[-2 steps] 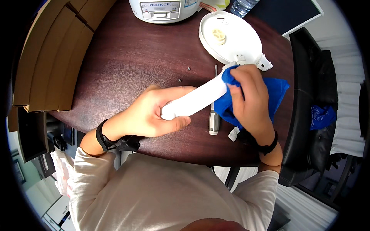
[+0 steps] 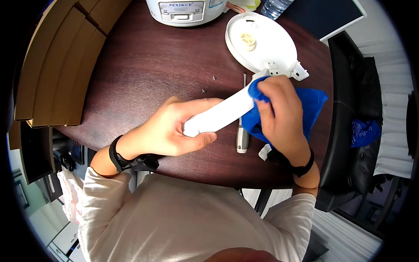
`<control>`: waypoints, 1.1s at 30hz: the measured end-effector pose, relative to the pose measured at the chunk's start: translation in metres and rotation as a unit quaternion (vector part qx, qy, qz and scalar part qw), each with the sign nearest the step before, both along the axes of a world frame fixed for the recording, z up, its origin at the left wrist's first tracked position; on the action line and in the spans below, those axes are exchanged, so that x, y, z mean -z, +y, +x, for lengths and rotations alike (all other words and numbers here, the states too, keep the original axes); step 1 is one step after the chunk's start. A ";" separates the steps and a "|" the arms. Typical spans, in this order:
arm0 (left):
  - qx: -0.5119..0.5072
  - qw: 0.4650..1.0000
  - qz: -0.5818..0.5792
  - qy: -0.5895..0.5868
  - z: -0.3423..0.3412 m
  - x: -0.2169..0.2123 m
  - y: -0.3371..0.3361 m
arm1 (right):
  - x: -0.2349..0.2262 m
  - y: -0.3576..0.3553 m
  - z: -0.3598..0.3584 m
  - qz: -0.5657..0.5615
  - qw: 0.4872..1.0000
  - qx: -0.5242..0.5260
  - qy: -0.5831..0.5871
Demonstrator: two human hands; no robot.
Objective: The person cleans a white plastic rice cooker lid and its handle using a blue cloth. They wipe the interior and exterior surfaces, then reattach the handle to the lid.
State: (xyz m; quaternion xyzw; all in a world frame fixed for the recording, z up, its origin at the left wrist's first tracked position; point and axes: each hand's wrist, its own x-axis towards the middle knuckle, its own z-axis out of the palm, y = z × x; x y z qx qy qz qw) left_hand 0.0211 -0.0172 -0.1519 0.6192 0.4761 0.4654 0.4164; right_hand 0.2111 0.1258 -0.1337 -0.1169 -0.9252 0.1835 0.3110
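Note:
A long, slightly curved white plastic piece (image 2: 222, 114) slants up to the right above the dark table. Its near end is gripped in my left hand (image 2: 159, 129), thumb on the lower edge and fingers along the upper one. My right hand (image 2: 283, 111) pinches a blue cloth (image 2: 312, 107) and presses it against the far end of the piece; the rest of the cloth drapes below and to the right of that hand. Beneath the piece lies a screwdriver (image 2: 242, 140) with a grey handle, its shaft partly covered. Two small screws (image 2: 214, 78) rest on the tabletop.
A round white plastic lid part (image 2: 276, 41) lies just beyond my right hand. Farther back stand a white rice cooker (image 2: 187, 18) and a clear bottle (image 2: 275, 8). Brown cardboard (image 2: 61, 65) rises at the left; a black sofa (image 2: 345, 87) is at the right.
My right hand has slid the cloth a little to the left along the white plastic piece. My left hand holds nearly still.

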 end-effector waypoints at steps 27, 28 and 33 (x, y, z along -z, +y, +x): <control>0.030 0.993 0.006 0.116 -0.008 0.004 0.013 | 0.025 -0.041 -0.015 0.181 0.982 -0.034 0.039; 0.026 0.993 0.013 0.116 -0.007 0.006 0.013 | 0.029 -0.042 -0.016 0.194 0.980 -0.029 0.038; -0.019 0.996 -0.006 0.084 -0.005 0.010 0.011 | 0.013 -0.020 -0.016 0.181 0.982 -0.020 0.046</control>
